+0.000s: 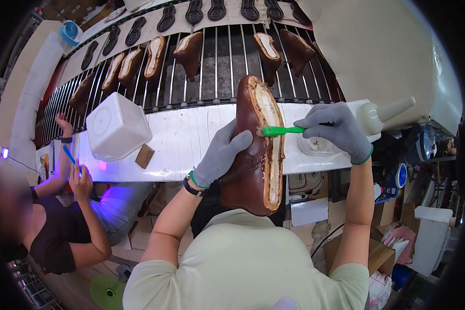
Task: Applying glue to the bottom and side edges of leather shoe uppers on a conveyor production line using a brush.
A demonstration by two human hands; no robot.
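A brown leather shoe upper (243,178) is tilted bottom-up in front of me, its pale unsoled underside showing a wrinkled tan edge. My left hand (219,155), in a grey glove, is closed around its side with the thumb on the leather. In my right hand (338,126), also gloved, is a green-handled brush (284,130), pinched by its handle. Its bristles touch the near-left edge of the underside, around the middle of the shoe. Below my right hand a clear plastic tub (315,147) sits on the white ledge (186,124), partly hidden.
Beyond the ledge runs a roller conveyor (212,77) carrying several brown uppers (189,51). Black soles (166,19) line its far side. On the ledge stand a white square tub (116,126) and a white spouted bottle (374,118). A co-worker (62,222) sits at left, holding a blue tool.
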